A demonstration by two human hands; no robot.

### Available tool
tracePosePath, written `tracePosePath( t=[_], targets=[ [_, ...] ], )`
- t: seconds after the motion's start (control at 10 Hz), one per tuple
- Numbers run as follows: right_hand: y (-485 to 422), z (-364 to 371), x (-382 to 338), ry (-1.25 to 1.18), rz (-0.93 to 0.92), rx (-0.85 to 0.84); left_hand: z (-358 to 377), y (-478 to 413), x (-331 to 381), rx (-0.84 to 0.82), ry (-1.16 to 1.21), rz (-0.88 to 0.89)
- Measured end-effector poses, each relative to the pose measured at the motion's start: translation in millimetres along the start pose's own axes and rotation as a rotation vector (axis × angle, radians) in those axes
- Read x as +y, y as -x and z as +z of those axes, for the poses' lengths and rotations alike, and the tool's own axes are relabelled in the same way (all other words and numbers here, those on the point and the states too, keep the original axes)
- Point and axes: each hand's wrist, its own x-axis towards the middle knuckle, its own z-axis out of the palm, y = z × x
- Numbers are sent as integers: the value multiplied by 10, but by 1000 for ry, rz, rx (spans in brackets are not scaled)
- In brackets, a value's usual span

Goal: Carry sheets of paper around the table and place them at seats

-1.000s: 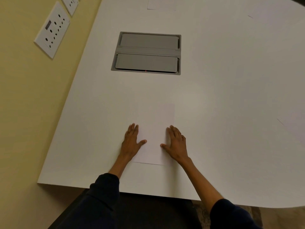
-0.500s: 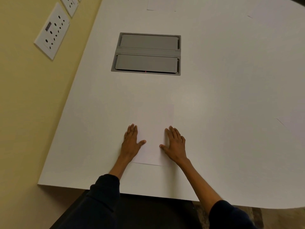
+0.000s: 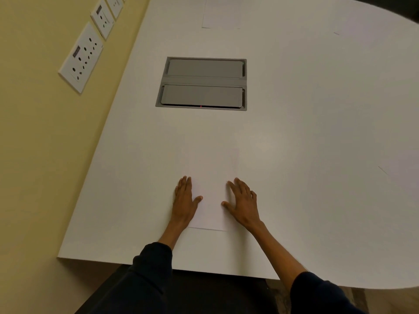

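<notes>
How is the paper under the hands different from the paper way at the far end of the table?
The near sheet has the left hand and right hand resting flat on its sides; nothing touches the far sheet. The near sheet lies on this side of the grey hatch; the far sheet lies beyond it. Both are white and lie flat on the table.

Yellow wall [image 3: 34,155], sockets [image 3: 80,57], white table [image 3: 317,132], grey hatch [image 3: 203,83]
</notes>
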Motion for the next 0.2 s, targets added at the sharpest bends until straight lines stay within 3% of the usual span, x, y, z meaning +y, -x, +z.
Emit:
tracePosePath(
  t=[0.2],
  targets=[
    [263, -173, 178, -138, 30, 172, 47, 123, 236, 120, 20, 48]
  ],
)
